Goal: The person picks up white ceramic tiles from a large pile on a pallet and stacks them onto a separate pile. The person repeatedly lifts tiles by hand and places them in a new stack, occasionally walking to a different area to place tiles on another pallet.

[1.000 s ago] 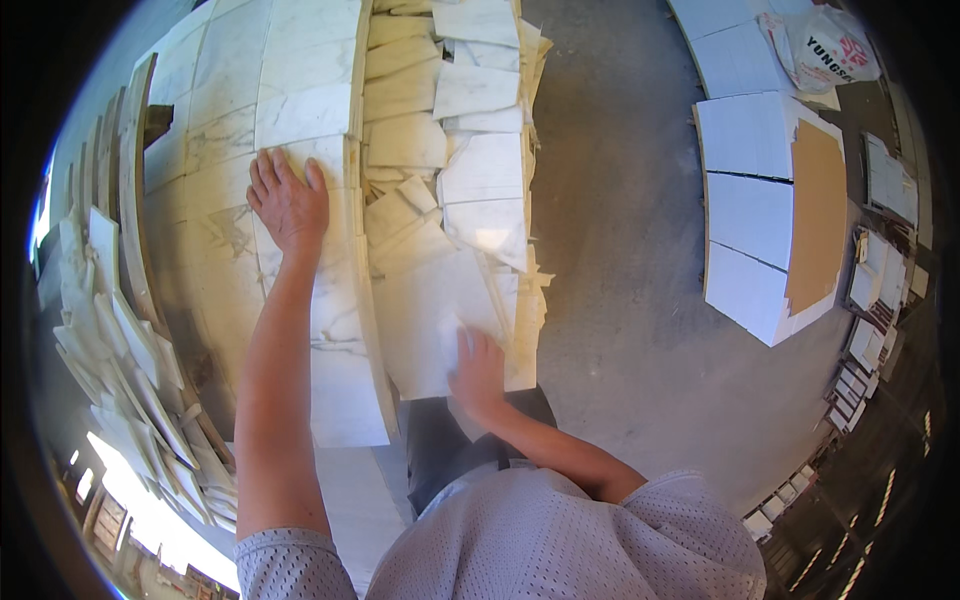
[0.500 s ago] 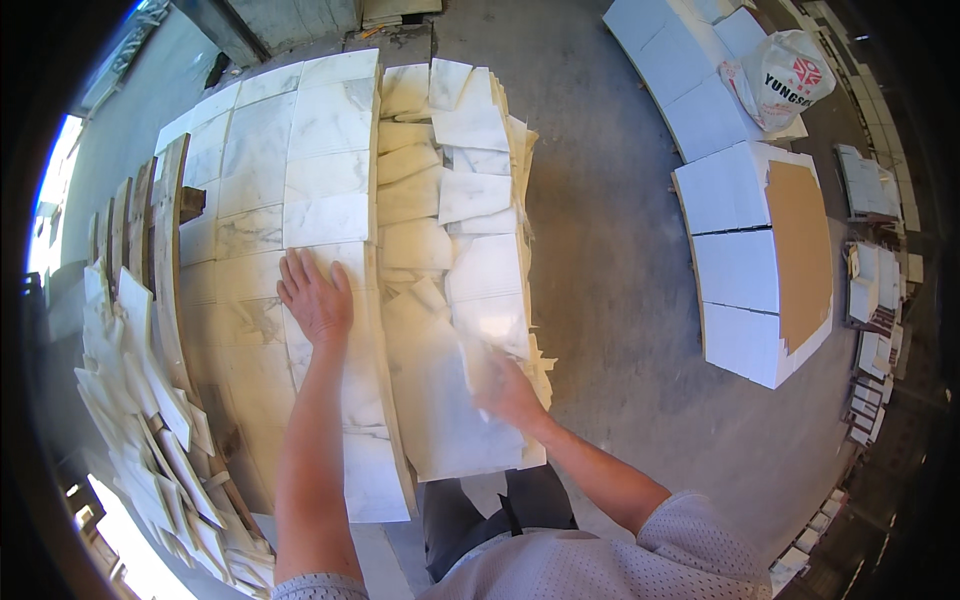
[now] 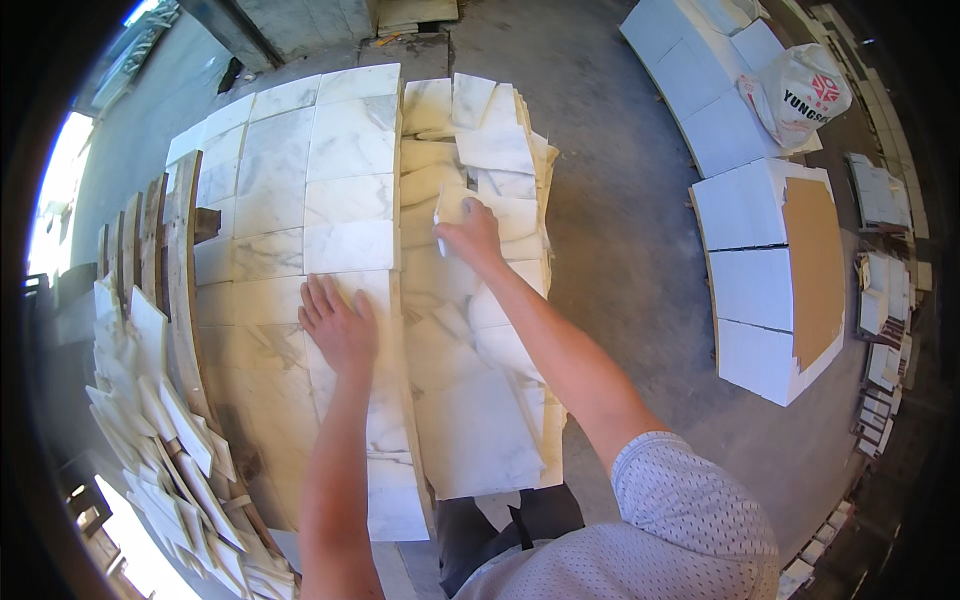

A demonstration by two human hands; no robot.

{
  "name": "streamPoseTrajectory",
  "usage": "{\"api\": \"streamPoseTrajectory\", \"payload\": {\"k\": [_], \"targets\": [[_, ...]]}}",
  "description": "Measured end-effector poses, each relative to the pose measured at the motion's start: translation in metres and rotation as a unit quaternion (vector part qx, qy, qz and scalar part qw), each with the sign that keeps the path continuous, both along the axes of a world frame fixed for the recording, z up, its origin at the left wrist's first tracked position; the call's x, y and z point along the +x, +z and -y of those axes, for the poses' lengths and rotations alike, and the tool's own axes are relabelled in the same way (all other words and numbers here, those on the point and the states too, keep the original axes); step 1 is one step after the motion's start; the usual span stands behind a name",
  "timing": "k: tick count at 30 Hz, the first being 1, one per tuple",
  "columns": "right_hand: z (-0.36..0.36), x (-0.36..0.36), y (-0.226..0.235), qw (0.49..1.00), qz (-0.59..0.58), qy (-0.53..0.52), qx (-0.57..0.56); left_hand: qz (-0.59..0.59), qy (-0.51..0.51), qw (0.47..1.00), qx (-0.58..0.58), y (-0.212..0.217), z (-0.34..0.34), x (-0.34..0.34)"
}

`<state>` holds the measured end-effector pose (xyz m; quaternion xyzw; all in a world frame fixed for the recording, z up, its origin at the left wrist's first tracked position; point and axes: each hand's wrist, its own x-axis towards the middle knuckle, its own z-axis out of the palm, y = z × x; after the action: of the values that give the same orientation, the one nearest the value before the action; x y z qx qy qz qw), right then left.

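My left hand [image 3: 338,328] lies flat, fingers spread, on a bed of white marble tiles [image 3: 340,170] laid edge to edge in rows. My right hand [image 3: 472,236] reaches forward over a loose pile of broken marble pieces [image 3: 470,400] and grips one pale marble piece [image 3: 449,208] at its edge. The pile runs alongside the right edge of the laid tiles. A tall wooden edge [image 3: 398,300] separates the two.
Wooden slats [image 3: 180,270] and stacked marble offcuts [image 3: 170,430] line the left side. On the grey concrete floor [image 3: 620,250] to the right lie white slabs with a brown board [image 3: 812,270], a white printed bag [image 3: 800,90] and small tile stacks [image 3: 880,300].
My right hand has moved from the near end of the pile forward to its middle and closed on a marble piece. My left hand stays flat on the laid tiles.
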<state>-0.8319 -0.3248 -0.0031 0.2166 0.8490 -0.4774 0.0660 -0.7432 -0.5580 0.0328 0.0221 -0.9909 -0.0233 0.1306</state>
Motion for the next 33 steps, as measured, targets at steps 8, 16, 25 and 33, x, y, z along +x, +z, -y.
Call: {"api": "streamPoseTrajectory", "payload": {"k": [8, 16, 25, 33], "targets": [[0.031, -0.078, -0.026, 0.966, -0.127, 0.030, 0.223, 0.026, 0.009, 1.000, 0.007, -0.002, 0.001, 0.000], [0.045, 0.010, -0.044, 0.940, -0.225, 0.139, 0.216, -0.002, -0.005, 1.000, 0.023, 0.003, -0.001, 0.001], [0.058, 0.209, 0.015, 0.989, -0.084, 0.123, 0.015, -0.010, -0.001, 0.999, 0.033, 0.003, -0.004, 0.003], [0.050, 0.404, 0.075, 0.991, -0.020, 0.116, -0.062, 0.022, 0.028, 0.998, 0.049, -0.003, 0.005, 0.006]]}}
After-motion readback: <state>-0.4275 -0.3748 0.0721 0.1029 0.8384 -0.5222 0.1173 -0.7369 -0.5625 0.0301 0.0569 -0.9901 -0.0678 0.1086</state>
